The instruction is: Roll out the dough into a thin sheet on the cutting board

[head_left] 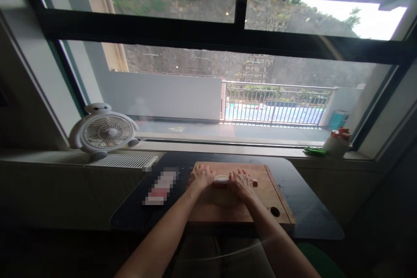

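Evenly, both hands bear on one slim, pale cylinder with a brownish end, which I take for a rolling pin (222, 179). It lies crosswise under my palms: its light middle shows in the gap between them, and its brown end pokes out just beyond my right hand (243, 181). Over on the other side, my left hand (202, 176) covers its end. Both hands are laid palm down over it with fingers bent forward; whether they curl right round underneath I cannot tell. Probably I keep them apart, one near each end, so that the pressure spreads along the whole length.

Just on my side of the hands, below the gap, lies a flat, pale, rounded sheet that looks like dough (224, 198), its far edge hidden by the pin and the hands. Beneath it all is a broad brown wooden board (211, 213) with a dark round hole, nearer me and to the right of my right hand. I judge it sits there to give a firm surface to press on, over the dark round-cornered table (312, 215). Left of my left hand, a blurred-out pink and whitish item (160, 189) lies off the board, perhaps to leave my arms room.
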`<act>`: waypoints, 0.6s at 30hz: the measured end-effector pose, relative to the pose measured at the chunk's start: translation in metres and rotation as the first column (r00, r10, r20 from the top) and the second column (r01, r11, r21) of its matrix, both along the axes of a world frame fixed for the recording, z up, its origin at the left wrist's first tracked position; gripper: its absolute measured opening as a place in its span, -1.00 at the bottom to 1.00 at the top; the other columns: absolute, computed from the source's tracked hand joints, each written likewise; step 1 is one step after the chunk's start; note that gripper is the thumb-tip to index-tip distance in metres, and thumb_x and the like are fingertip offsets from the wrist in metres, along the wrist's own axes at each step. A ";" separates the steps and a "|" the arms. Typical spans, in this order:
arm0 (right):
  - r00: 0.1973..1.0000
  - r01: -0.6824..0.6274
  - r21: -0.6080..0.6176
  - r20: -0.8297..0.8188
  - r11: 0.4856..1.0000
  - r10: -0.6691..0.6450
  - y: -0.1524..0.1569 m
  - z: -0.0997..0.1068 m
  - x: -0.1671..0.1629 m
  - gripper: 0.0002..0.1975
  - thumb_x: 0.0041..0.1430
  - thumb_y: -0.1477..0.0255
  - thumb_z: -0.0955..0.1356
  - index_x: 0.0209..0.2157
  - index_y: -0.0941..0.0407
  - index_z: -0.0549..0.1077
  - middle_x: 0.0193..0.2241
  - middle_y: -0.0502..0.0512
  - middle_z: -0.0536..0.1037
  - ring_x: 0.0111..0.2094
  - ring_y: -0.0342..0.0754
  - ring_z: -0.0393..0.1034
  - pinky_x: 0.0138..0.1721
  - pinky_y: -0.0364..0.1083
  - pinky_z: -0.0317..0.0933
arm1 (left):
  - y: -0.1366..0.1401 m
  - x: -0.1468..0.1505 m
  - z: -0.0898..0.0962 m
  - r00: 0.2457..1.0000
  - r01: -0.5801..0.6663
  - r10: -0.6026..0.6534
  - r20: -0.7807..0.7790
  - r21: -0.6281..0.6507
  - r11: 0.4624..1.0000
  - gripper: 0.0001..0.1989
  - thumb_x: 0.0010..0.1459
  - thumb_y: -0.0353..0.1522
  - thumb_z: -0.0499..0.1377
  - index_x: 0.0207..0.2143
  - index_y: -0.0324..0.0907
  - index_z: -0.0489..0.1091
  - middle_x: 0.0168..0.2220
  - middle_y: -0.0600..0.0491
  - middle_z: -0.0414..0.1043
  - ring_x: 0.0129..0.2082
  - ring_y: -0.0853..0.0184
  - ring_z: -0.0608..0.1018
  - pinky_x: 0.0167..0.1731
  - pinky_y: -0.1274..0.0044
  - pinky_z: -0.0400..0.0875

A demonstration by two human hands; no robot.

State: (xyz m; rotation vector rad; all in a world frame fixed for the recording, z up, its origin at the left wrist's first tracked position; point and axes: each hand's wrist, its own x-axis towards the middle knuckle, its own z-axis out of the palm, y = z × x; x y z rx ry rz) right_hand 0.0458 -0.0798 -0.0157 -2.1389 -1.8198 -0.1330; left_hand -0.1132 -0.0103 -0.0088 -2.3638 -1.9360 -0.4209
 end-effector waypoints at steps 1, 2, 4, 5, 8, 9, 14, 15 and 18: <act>1.000 0.002 -0.017 -0.019 1.000 -0.002 0.006 0.002 0.000 -0.62 0.26 0.32 0.07 -0.31 0.10 0.45 -0.19 0.21 0.45 -0.12 0.04 0.25 -0.16 -0.01 0.03 | 0.008 0.002 0.001 1.000 0.000 0.000 -0.007 -0.019 1.000 -0.63 0.09 -0.22 -0.06 -0.23 -0.20 0.43 -0.13 -0.18 0.41 -0.06 0.07 0.40 -0.15 0.28 0.25; 0.999 0.000 -0.025 -0.032 1.000 -0.001 0.010 0.004 0.000 -0.63 0.25 0.33 0.08 -0.30 0.10 0.45 -0.17 0.21 0.44 -0.10 0.03 0.24 -0.15 -0.01 0.03 | 0.014 0.003 0.002 1.000 0.003 -0.003 -0.012 -0.036 0.999 -0.63 0.08 -0.22 -0.06 -0.22 -0.19 0.43 -0.12 -0.17 0.41 -0.06 0.06 0.40 -0.13 0.25 0.24; 0.999 -0.009 -0.015 -0.032 1.000 0.008 0.010 0.005 0.001 -0.63 0.26 0.33 0.08 -0.29 0.10 0.45 -0.13 0.20 0.43 -0.06 0.03 0.22 -0.12 -0.02 0.01 | 0.018 0.003 0.001 1.000 0.021 -0.023 -0.020 -0.062 0.998 -0.63 0.09 -0.21 -0.07 -0.20 -0.17 0.42 -0.12 -0.15 0.42 -0.06 0.07 0.40 -0.12 0.22 0.23; 1.000 -0.022 0.003 -0.023 1.000 0.022 0.005 0.004 0.002 -0.62 0.27 0.32 0.07 -0.29 0.10 0.45 -0.12 0.20 0.43 -0.05 0.02 0.21 -0.09 -0.02 0.00 | 0.016 0.002 0.000 0.999 0.037 -0.038 -0.023 -0.070 0.997 -0.63 0.10 -0.21 -0.08 -0.20 -0.16 0.41 -0.12 -0.14 0.43 -0.07 0.09 0.41 -0.12 0.23 0.23; 0.997 -0.081 0.061 0.006 0.995 0.081 -0.020 -0.001 0.002 -0.60 0.29 0.30 0.04 -0.27 0.08 0.44 -0.17 0.14 0.46 -0.08 -0.03 0.24 -0.03 -0.05 -0.06 | -0.004 -0.003 -0.003 0.995 0.099 -0.101 -0.024 -0.059 0.993 -0.62 0.14 -0.19 -0.12 -0.21 -0.13 0.41 -0.11 -0.08 0.43 -0.05 0.16 0.39 -0.07 0.26 0.20; 0.995 -0.096 0.085 0.013 0.992 0.096 -0.031 -0.003 0.002 -0.61 0.29 0.29 0.04 -0.23 0.07 0.43 -0.17 0.13 0.46 -0.08 -0.04 0.24 -0.01 -0.06 -0.08 | -0.014 -0.006 -0.004 0.992 0.122 -0.123 -0.024 -0.043 0.992 -0.61 0.16 -0.19 -0.14 -0.23 -0.13 0.41 -0.11 -0.06 0.43 -0.03 0.17 0.37 -0.05 0.27 0.17; 0.993 -0.114 0.183 0.041 0.977 0.109 -0.074 -0.011 0.000 -0.65 0.28 0.30 0.08 -0.04 0.04 0.34 0.00 0.11 0.37 0.00 -0.06 0.20 0.04 -0.08 -0.14 | -0.064 -0.017 -0.003 0.982 0.190 -0.188 -0.029 0.047 0.981 -0.55 0.22 -0.18 -0.23 -0.29 -0.13 0.41 -0.12 -0.05 0.42 -0.02 0.21 0.33 -0.01 0.30 0.11; 0.993 -0.118 0.186 0.042 0.975 0.112 -0.077 -0.011 0.000 -0.65 0.28 0.30 0.07 -0.05 0.04 0.35 -0.01 0.11 0.38 -0.01 -0.06 0.21 0.03 -0.08 -0.13 | -0.070 -0.018 -0.003 0.982 0.190 -0.189 -0.030 0.058 0.980 -0.55 0.22 -0.18 -0.23 -0.28 -0.14 0.40 -0.12 -0.06 0.42 -0.02 0.21 0.34 -0.01 0.31 0.12; 0.997 -0.083 0.135 0.020 0.987 0.081 -0.072 -0.009 0.000 -0.61 0.29 0.28 0.04 -0.19 0.06 0.42 -0.15 0.11 0.47 -0.12 -0.04 0.29 -0.05 -0.06 -0.02 | -0.072 -0.015 -0.002 0.983 0.183 -0.181 -0.034 0.061 0.981 -0.55 0.22 -0.18 -0.22 -0.27 -0.14 0.40 -0.12 -0.06 0.42 -0.04 0.20 0.35 -0.03 0.29 0.12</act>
